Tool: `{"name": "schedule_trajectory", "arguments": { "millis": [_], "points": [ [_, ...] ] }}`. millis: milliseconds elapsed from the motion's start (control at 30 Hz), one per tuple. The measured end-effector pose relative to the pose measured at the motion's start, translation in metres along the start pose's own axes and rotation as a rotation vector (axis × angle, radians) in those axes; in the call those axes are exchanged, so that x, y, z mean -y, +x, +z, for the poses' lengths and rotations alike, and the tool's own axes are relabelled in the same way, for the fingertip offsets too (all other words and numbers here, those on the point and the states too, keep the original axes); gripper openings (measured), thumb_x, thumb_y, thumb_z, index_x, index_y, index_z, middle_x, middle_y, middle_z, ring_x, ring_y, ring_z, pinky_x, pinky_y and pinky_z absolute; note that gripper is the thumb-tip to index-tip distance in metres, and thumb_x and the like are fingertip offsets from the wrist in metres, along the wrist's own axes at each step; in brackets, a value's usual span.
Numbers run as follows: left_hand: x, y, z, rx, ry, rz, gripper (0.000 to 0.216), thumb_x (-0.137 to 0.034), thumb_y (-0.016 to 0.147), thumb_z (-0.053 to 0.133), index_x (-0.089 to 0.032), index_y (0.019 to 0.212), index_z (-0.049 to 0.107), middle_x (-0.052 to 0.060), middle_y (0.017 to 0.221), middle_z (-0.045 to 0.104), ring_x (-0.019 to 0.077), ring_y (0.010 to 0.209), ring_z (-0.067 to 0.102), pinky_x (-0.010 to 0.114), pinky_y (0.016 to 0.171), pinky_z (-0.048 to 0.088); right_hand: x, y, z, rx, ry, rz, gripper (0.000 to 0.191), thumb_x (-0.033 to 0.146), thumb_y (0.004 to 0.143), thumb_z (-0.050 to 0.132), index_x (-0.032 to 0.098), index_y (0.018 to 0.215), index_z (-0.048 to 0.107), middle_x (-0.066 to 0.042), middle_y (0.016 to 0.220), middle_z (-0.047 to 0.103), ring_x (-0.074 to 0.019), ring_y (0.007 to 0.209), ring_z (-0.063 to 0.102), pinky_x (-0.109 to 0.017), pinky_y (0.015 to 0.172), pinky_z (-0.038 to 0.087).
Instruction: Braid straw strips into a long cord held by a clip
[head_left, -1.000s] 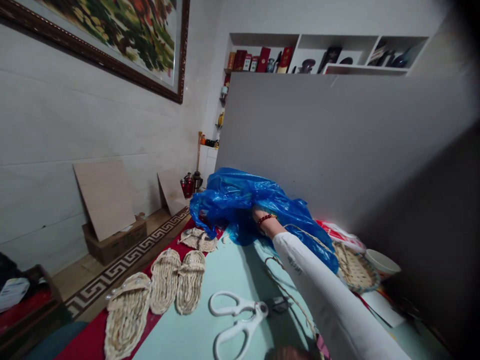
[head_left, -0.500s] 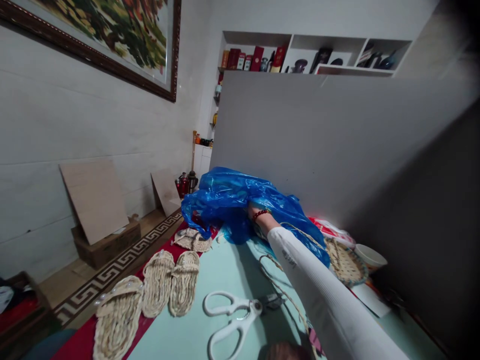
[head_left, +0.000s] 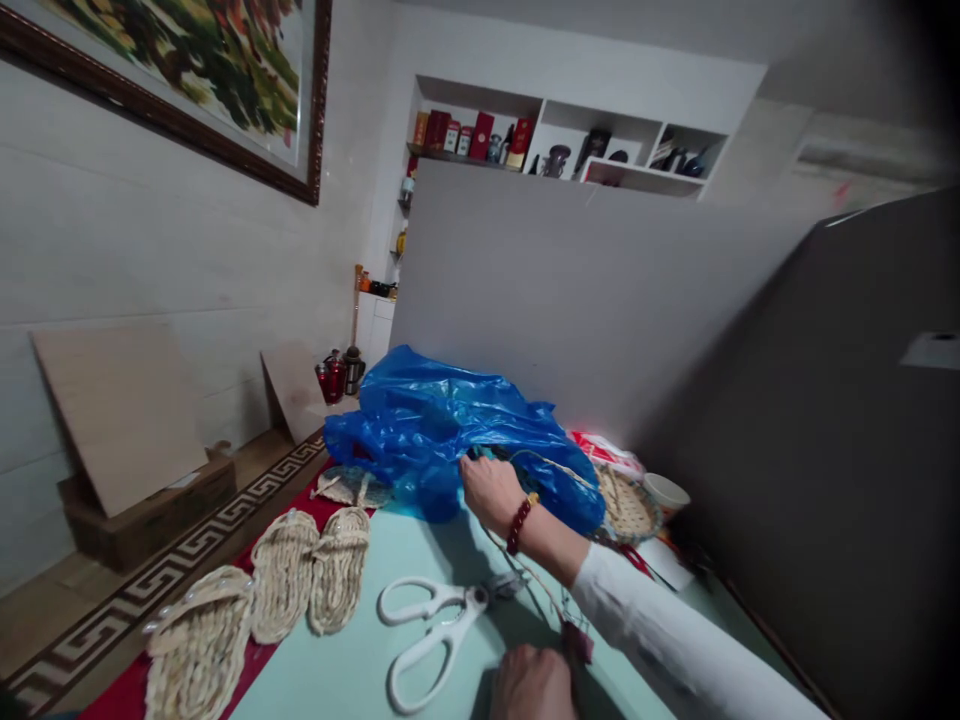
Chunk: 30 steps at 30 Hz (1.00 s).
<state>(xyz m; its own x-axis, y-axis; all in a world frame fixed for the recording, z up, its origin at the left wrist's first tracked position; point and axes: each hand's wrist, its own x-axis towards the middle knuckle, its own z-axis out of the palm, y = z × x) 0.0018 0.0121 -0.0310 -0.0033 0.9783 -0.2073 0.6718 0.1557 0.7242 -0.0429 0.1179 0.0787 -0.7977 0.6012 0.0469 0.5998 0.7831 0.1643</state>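
Both hands (head_left: pixel 491 490) are above a mint tabletop (head_left: pixel 337 670), grey partition (head_left: pixel 525 270) beyond.

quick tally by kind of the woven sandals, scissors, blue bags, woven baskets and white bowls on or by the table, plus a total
Woven sandals: 4
Scissors: 1 pair
Blue plastic bag: 1
Woven basket: 1
White bowl: 1
Total: 8, counting the scissors as one
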Motion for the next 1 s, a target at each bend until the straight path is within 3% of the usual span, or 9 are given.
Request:
{"name": "schedule_trajectory", "arguments": {
  "millis": [100,167,233,400,567,733,900,1000],
  "points": [
    [-0.01,-0.005,-0.006,-0.023,0.031,-0.006,0.012,-0.019,0.088,0.061,-0.015,0.097,0.067,0.007,0.103,0.071,0.0219,0.098,0.065,0.042,0.088,0.05,-0.009,-0.052,-0.004,-0.022,0.046,0.081,0.02,0.025,0.095,0.048,0.017,0.108,0.061,-0.004,0.083,0.065,-0.0175,0.074,0.063,-0.03,0.066,0.049],
    [-0.013,-0.012,-0.012,-0.061,0.019,0.055,0.021,-0.008,0.087,0.05,-0.013,0.097,0.068,0.013,0.105,0.072,0.0238,0.101,0.064,0.036,0.087,0.046,-0.021,-0.092,-0.011,-0.053,0.083,0.146,0.019,0.021,0.093,0.044,0.019,0.093,0.063,-0.002,0.068,0.062,-0.0169,0.064,0.06,-0.026,0.059,0.042],
    [-0.013,-0.017,-0.016,-0.082,0.001,0.07,0.023,-0.006,0.082,0.047,-0.013,0.085,0.069,0.014,0.093,0.075,0.0256,0.09,0.067,0.033,0.078,0.045,-0.033,-0.132,-0.017,-0.097,0.168,0.215,0.022,0.019,0.091,0.04,0.02,0.083,0.061,0.0,0.063,0.058,-0.0142,0.059,0.055,-0.024,0.055,0.035],
    [-0.008,-0.021,-0.019,-0.119,-0.066,0.126,0.023,-0.007,0.076,0.042,-0.02,0.064,0.057,0.008,0.07,0.07,0.0233,0.079,0.066,0.029,0.07,0.041,-0.049,-0.202,-0.007,-0.283,0.764,0.338,0.027,0.027,0.087,0.041,0.017,0.065,0.053,0.002,0.057,0.044,-0.0122,0.056,0.041,-0.023,0.053,0.029],
    [-0.001,-0.021,-0.015,-0.118,-0.195,0.149,0.017,-0.022,0.079,0.04,-0.024,0.064,0.047,0.002,0.055,0.062,0.0207,0.062,0.062,0.028,0.062,0.04,-0.054,-0.222,0.02,-0.307,0.988,0.373,0.029,0.031,0.085,0.046,0.017,0.062,0.053,0.001,0.056,0.044,-0.0123,0.055,0.039,-0.024,0.053,0.027],
    [0.002,-0.023,-0.015,-0.145,-0.32,0.116,0.018,-0.036,0.077,0.045,-0.023,0.064,0.046,-0.001,0.051,0.056,0.019,0.056,0.055,0.028,0.059,0.036,-0.059,-0.227,0.038,-0.35,0.973,0.415,0.03,0.029,0.086,0.045,0.018,0.058,0.044,0.002,0.055,0.039,-0.0105,0.053,0.033,-0.024,0.052,0.024],
    [0.004,-0.025,-0.016,-0.148,-0.46,0.095,0.026,-0.043,0.077,0.05,-0.021,0.09,0.048,-0.007,0.048,0.051,0.0132,0.047,0.041,0.023,0.05,0.028,-0.055,-0.236,0.047,-0.325,0.877,0.487,0.028,0.018,0.079,0.045,0.018,0.054,0.032,0.004,0.052,0.028,-0.0082,0.05,0.026,-0.024,0.049,0.019],
    [0.006,-0.023,-0.015,-0.071,-0.636,0.042,0.039,-0.05,0.074,0.057,-0.021,0.099,0.049,-0.01,0.048,0.05,0.0074,0.039,0.025,0.019,0.042,0.015,-0.051,-0.242,0.048,-0.283,0.829,0.56,0.025,0.016,0.074,0.045,0.017,0.052,0.033,0.004,0.05,0.027,-0.008,0.049,0.025,-0.025,0.048,0.017]
  ]
}}
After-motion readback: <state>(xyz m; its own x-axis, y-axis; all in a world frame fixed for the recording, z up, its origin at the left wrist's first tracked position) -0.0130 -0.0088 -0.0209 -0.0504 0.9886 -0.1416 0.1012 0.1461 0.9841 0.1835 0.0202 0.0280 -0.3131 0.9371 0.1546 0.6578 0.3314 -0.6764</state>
